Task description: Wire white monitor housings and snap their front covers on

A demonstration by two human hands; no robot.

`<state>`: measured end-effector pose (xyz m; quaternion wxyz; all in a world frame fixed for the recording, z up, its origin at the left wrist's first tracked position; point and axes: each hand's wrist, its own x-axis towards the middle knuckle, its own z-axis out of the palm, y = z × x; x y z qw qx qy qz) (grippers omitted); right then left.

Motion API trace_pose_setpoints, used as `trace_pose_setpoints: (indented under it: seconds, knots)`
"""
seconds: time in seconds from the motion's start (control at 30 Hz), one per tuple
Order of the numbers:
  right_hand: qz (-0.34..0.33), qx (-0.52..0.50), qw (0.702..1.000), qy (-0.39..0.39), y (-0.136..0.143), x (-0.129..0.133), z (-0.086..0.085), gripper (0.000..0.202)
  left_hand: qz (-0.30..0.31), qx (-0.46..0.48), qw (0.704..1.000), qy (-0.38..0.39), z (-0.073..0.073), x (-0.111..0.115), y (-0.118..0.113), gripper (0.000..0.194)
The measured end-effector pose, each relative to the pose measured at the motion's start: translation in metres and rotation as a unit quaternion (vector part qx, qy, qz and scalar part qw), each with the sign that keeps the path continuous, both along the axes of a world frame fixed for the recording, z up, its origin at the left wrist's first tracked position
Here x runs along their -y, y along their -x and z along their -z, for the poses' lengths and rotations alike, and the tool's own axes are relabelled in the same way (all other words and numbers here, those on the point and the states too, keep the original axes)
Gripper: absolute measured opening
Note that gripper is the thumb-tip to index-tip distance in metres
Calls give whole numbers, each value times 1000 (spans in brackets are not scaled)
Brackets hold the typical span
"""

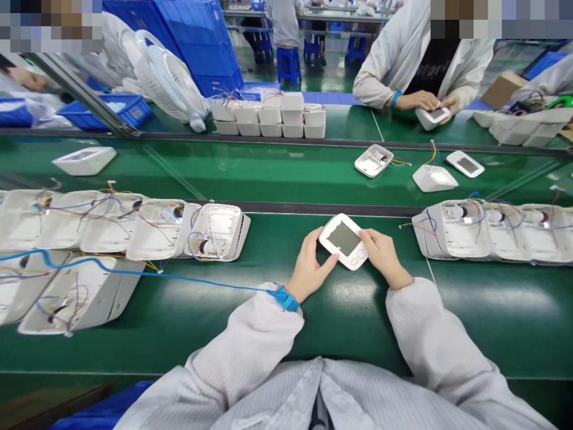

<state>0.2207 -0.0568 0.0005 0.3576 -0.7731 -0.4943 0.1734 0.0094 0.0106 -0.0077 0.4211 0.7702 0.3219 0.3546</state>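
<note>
Between my two hands is a white device with a grey screen, its face turned up and tilted a little toward me. My left hand grips its left edge, thumb on the lower front rim. On the other side, my right hand holds the right edge with the thumb over the front. A blue wrist strap circles my left wrist, and its blue cord runs off to the left. The nearest open white housing lies left of my hands, with wires and a small motor inside.
More open housings with loose wires stand in rows at left and right. Beyond a dark rail, a green belt carries white device parts. Across it, a co-worker's hands hold a similar device. A white fan stands far left.
</note>
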Motion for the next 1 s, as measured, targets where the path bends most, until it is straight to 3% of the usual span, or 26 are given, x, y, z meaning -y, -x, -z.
trace_pose_setpoints:
  seconds: [0.17, 0.27, 0.4, 0.5, 0.57, 0.7, 0.87, 1.0]
  knots:
    - [59, -37, 997, -45, -1, -36, 7, 60, -13, 8, 1000, 9, -2, -1, -1, 65]
    - [49, -37, 997, -55, 0, -85, 12, 61, -2, -6, 1000, 13, -3, -2, 0, 61]
    - [25, -4, 997, -66, -10, -153, 11, 45, 28, -26, 999, 0, -3, -4, 2, 46]
    - [40, 51, 997, -41, -34, -180, 5, 50, 40, -40, 998, -15, -4, -4, 2, 39]
    - [82, 87, 993, -18, -51, -187, 4, 54, 40, -39, 998, -18, -4, -4, 2, 36]
    - [131, 134, 982, 15, -69, -190, 9, 43, 42, -32, 999, -14, -5, -5, 1, 33]
    - [77, 155, 985, -7, -63, -178, 10, 18, 35, 3, 999, -4, -4, -5, 0, 28]
    - [3, 160, 983, -86, -33, -135, 5, 24, -16, 23, 999, 30, -2, -11, 2, 40]
